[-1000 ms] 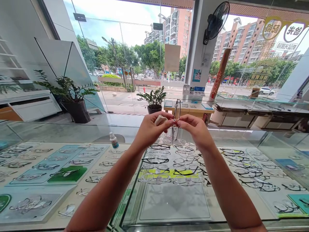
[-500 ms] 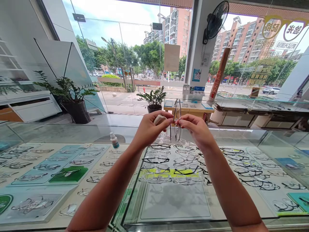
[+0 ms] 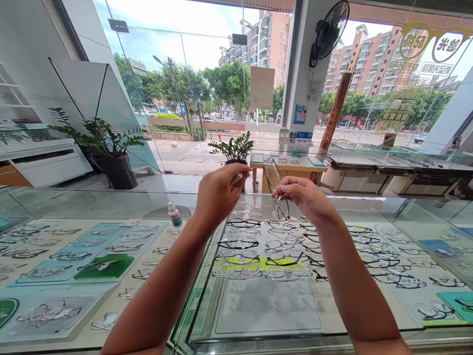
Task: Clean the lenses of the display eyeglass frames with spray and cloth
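Note:
My right hand (image 3: 305, 197) pinches a pair of eyeglasses (image 3: 273, 175) by the middle, near the bridge. The glasses are turned on edge above the counter, one lens up and the other down. To their left, apart from them, my left hand (image 3: 220, 193) is closed with thumb and forefinger together. A small pale cloth (image 3: 237, 178) shows between its fingers, mostly hidden by the hand. Below both hands, rows of eyeglasses (image 3: 284, 243) lie inside the glass display case (image 3: 273, 308).
A small white spray bottle (image 3: 174, 214) with a blue label stands on the glass left of my forearm. More frames lie in the case at left, one on a green card (image 3: 125, 266). Potted plants (image 3: 116, 167) and a low table (image 3: 291, 165) stand beyond the counter.
My left hand has come away from the eyeglasses, moving left and turning its back to me. The glasses, still in my right hand, have tilted and show more of their lenses.

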A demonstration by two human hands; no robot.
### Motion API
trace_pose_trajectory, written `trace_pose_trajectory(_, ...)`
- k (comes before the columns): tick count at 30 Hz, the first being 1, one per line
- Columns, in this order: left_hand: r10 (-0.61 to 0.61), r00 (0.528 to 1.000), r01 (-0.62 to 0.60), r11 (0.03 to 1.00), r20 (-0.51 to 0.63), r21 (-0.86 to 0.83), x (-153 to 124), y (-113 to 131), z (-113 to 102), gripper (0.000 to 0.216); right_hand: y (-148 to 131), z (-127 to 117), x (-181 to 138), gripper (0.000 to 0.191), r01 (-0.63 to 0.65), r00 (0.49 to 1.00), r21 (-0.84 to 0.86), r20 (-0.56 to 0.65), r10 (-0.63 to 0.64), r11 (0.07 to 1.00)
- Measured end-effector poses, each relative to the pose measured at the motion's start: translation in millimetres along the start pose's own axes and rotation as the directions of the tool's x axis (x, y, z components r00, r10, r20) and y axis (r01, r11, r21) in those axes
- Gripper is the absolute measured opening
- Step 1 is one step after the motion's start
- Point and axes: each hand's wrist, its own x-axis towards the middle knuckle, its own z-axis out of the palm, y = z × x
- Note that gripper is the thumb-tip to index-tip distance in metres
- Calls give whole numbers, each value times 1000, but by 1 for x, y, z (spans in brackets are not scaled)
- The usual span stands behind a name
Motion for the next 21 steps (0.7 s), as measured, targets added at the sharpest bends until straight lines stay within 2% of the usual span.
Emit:
trace_pose_trajectory(4, 53, 997, -45, 989, -54, 138, 1, -5, -1, 20, -3, -4, -1, 19, -48, 998, -45, 35, 49, 998)
trace_pose_trajectory(10, 76, 993, -62, 987, -90, 146, 1, 3, 0, 17, -2, -5, -3, 23, -82, 995, 33, 65, 80, 996)
trace_pose_trajectory(16, 126, 949, -86, 986, -289, 145, -2, 14, -7, 19, -5, -6, -5, 30, -47, 999, 187, 28, 43, 981)
trace_pose_trajectory(18, 161, 967, -149, 986, -195, 76, -4, 19, -8, 17, -5, -8, -5, 28, -36, 999, 233, 37, 29, 972)
trace_pose_trajectory(20, 226, 974, -225, 974, 36, -12, -6, 22, -7, 23, -5, -8, -5, 28, -29, 999, 263, 51, 16, 964)
trace_pose_trajectory(21, 261, 953, -257, 965, 152, -49, -7, 24, -5, 28, -4, -8, -5, 28, -24, 998, 266, 60, 9, 964)
